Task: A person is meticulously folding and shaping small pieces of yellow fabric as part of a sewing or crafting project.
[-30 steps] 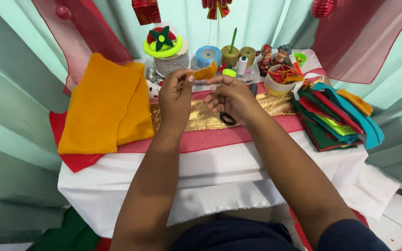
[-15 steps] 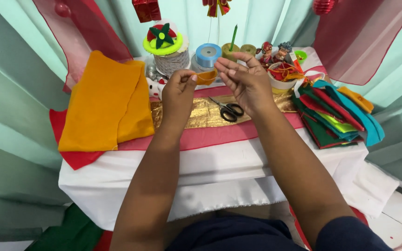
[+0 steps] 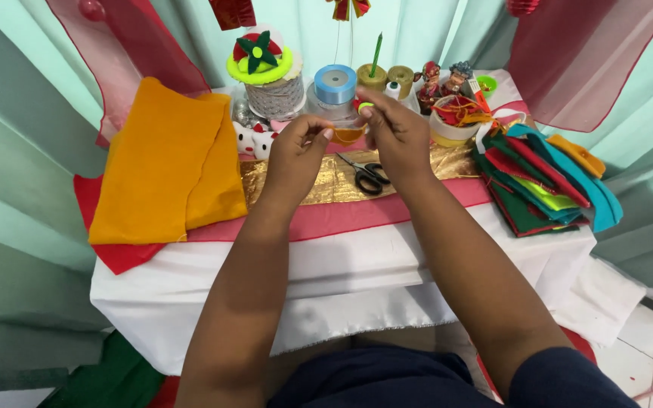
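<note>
My left hand [image 3: 296, 159] and my right hand [image 3: 394, 136] meet over the middle of the table, both pinching a small orange felt piece [image 3: 348, 136] between their fingertips. Black-handled scissors [image 3: 366, 175] lie on the gold cloth [image 3: 319, 181] just below my right hand. A blue ribbon spool [image 3: 335, 83] stands right behind the felt piece.
A large orange cloth [image 3: 164, 162] lies folded at the left over a red cloth [image 3: 115, 253]. A stack of coloured felt sheets [image 3: 542, 181] sits at the right. Spools, small figurines [image 3: 444, 79], a cup of scraps [image 3: 453, 121] and a green-topped decoration [image 3: 262, 60] crowd the back edge.
The scissors have left my right hand and now lie on the gold cloth. Both hands have moved a little farther back, still holding the orange piece.
</note>
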